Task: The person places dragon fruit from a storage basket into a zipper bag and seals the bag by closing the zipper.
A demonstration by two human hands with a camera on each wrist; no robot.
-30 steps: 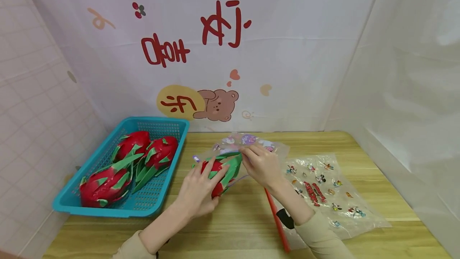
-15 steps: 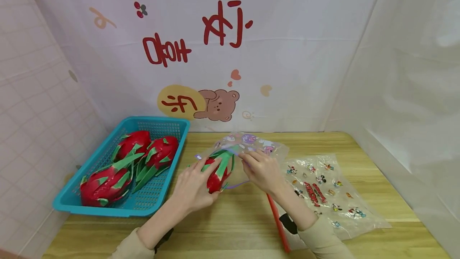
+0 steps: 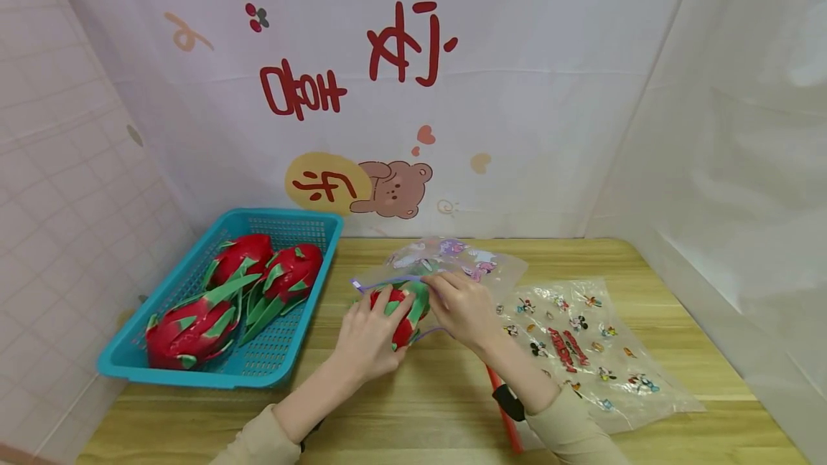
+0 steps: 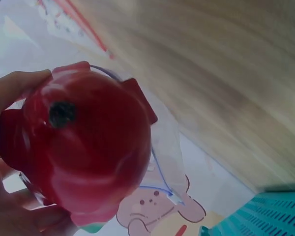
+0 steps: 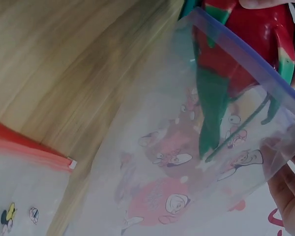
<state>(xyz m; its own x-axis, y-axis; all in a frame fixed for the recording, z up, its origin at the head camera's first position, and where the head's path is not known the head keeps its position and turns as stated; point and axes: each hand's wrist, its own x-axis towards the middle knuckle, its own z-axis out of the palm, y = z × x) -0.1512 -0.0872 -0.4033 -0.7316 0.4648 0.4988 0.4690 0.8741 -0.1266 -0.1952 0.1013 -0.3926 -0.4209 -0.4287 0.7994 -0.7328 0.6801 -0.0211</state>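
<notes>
My left hand [image 3: 370, 329] grips a red dragon fruit [image 4: 93, 142] with green leaf tips, fingers spread over its top and thumb beneath. Its leafy end sits inside the mouth of a clear zip bag [image 5: 172, 157] with a purple zip edge and cartoon prints. Through the film the long green leaves show in the right wrist view. My right hand [image 3: 461, 307] pinches the bag's purple edge on the right side of the opening. A white slider lies at the left end of that edge. The fruit's rounded red end still sticks out of the bag toward me.
A teal basket [image 3: 258, 384] at the left holds three more dragon fruits [image 3: 194, 329]. On the right, a second clear zip bag [image 3: 614, 350] with a red zip edge lies flat on the wooden table [image 3: 413, 415]. A printed cloth hangs behind.
The leafy end of the dragon fruit has moved from outside into the mouth of the purple-edged bag. My right hand has gone from the leaves to the bag's edge.
</notes>
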